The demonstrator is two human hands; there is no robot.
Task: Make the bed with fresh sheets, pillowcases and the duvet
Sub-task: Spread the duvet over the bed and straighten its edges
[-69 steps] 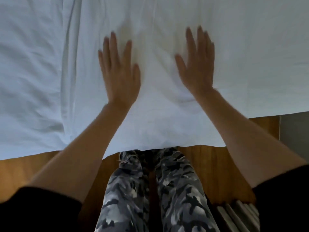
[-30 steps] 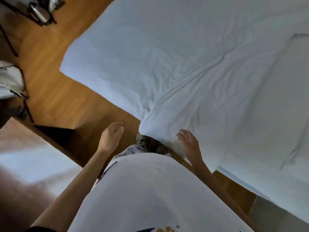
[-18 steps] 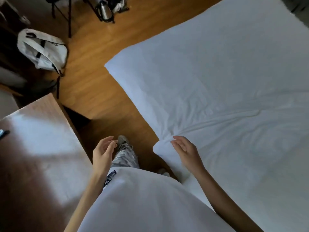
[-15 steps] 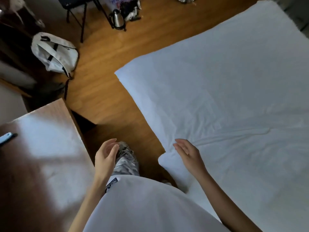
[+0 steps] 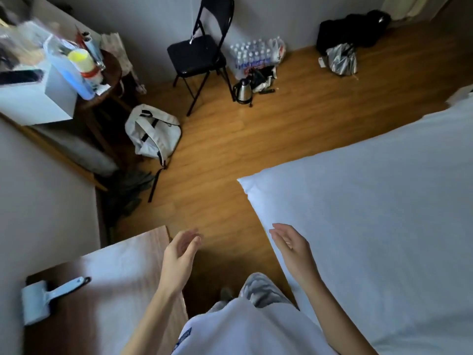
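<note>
The bed, covered by a smooth white duvet [image 5: 371, 221], fills the right side of the head view, its near corner pointing left over the wooden floor. My right hand [image 5: 291, 245] hovers at the duvet's left edge with fingers apart, holding nothing. My left hand [image 5: 179, 254] hangs open over the floor, between the duvet and a wooden table, also holding nothing.
A wooden table [image 5: 107, 290] at lower left carries a lint roller [image 5: 43, 298]. On the floor beyond lie a white backpack [image 5: 153, 131], a black folding chair [image 5: 197, 55], a kettle [image 5: 243, 90], a pack of water bottles [image 5: 253, 55] and a black bag [image 5: 350, 34].
My view has swung up and left from the duvet toward the room. My right hand has lifted off the duvet's edge; both hands now hang free in front of me.
</note>
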